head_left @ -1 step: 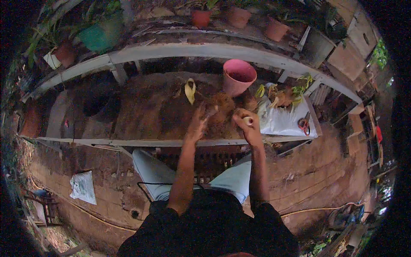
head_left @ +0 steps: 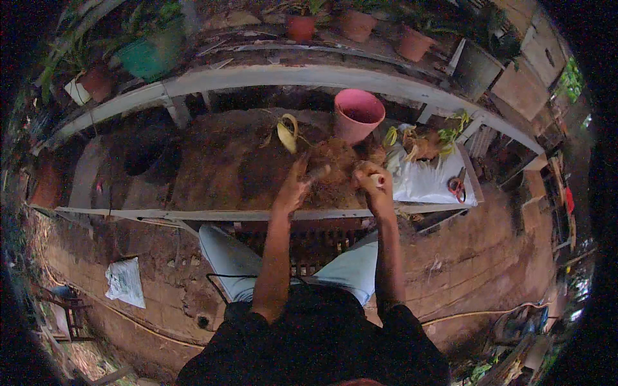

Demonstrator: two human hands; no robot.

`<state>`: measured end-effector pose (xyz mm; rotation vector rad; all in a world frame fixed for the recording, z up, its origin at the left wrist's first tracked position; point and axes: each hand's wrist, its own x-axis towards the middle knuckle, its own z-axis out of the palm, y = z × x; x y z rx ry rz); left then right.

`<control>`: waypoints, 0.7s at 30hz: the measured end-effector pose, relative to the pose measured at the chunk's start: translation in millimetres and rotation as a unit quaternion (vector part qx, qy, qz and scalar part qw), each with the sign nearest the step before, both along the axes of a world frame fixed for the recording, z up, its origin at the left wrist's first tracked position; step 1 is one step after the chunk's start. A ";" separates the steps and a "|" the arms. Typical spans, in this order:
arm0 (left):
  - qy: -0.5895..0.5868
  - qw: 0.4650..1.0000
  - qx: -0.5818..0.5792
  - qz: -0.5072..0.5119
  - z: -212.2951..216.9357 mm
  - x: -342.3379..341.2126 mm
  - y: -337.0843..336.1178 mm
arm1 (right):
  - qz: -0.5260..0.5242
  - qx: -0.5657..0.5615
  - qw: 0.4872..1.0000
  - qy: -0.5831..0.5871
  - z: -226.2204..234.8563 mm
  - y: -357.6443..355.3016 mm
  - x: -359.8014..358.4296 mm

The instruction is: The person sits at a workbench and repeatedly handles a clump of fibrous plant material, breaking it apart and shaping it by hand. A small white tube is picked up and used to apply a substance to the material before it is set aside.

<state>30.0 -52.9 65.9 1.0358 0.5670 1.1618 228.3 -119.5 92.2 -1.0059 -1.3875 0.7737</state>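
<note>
A brown fibrous root clump (head_left: 335, 161) is between my hands over the dirt-covered bench top. My left hand (head_left: 293, 190) grips its left side, with the thumb lying across it; the far fingers are partly hidden. A yellowing leaf (head_left: 287, 134) sticks out beyond that hand. My right hand (head_left: 372, 181) is closed around a handle whose pale rounded end shows at the fist; its other end is hidden. Just beyond the clump stands a pink pot (head_left: 358, 119) with dark material inside.
Right of my hands, a white sack (head_left: 421, 183) bears red-handled scissors (head_left: 456, 185); leafy plants with brown roots (head_left: 425, 145) lie at its far edge. A dark round container (head_left: 145, 151) sits left. Potted plants line the shelf beyond the raised bench rail (head_left: 257, 77).
The yellowing leaf and root clump have turned slightly, and the leaf shows broader. My right hand has shifted a little right and rotated, tilting the pale handle end.
</note>
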 end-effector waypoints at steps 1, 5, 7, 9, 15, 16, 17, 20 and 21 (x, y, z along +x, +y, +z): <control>0.008 0.999 0.033 -0.012 15.6 0.6 -6.7 | 0.029 -0.023 0.995 0.097 5.3 -1.1 3.3; 0.010 1.000 0.023 -0.015 37.7 6.6 -24.4 | 0.081 0.025 0.966 0.245 16.5 -13.6 -6.5; -0.021 1.000 -0.018 0.001 16.3 20.1 -19.8 | 0.081 0.028 0.959 0.270 19.4 -13.4 -13.8; -0.069 0.997 -0.028 0.021 -33.8 32.3 -1.9 | 0.071 0.015 0.961 0.266 25.6 -13.3 -20.6; 0.068 0.997 0.044 -0.005 11.8 12.1 -13.9 | -0.095 -0.034 0.992 -0.076 49.4 -18.6 -2.3; 0.081 0.995 0.052 -0.010 5.7 9.0 -10.8 | -0.109 -0.030 0.989 -0.091 62.9 -19.0 -0.8; 0.106 0.993 0.046 -0.011 -1.0 5.6 -8.2 | -0.123 -0.026 0.986 -0.106 73.9 -17.9 -0.1; 0.046 0.992 0.104 -0.049 -33.2 5.1 2.8 | -0.055 -0.019 0.989 -0.133 99.1 -7.9 -4.3; 0.042 0.991 0.118 -0.054 -33.6 7.0 0.7 | -0.067 -0.009 0.990 -0.123 99.7 2.0 -0.1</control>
